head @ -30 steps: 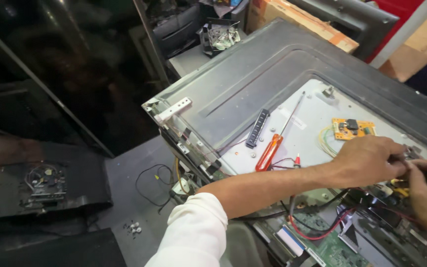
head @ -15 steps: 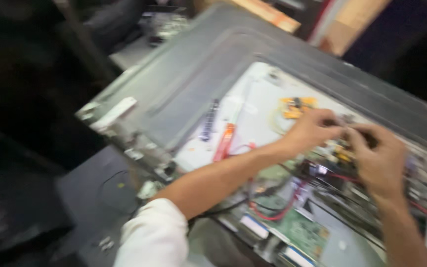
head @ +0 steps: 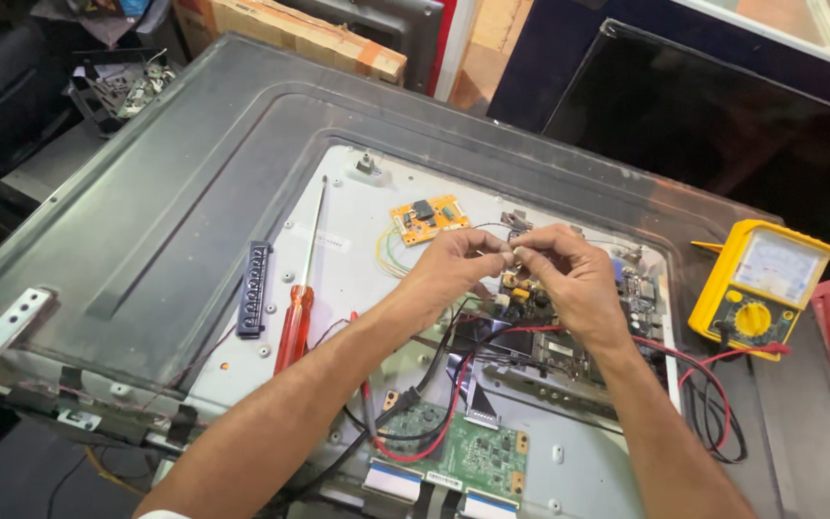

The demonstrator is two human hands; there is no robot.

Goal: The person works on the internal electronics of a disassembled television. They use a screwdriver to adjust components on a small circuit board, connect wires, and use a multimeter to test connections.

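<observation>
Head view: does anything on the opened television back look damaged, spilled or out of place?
Nothing looks broken or spilled. A red-handled screwdriver lies loose on the white inner panel, and the yellow multimeter sits near the panel's right edge, its leads trailing over the circuit boards. Both hands, left hand and right hand, pinch something small.

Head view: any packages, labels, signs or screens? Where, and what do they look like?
Brown cardboard box: top left, behind the panel, flat, long.
Yellow analogue multimeter: right edge, pale dial face, round yellow knob.
Small white label: on white backplate, beside red-handled screwdriver.
Dark flat screen: top right, blank, leaning.
</observation>
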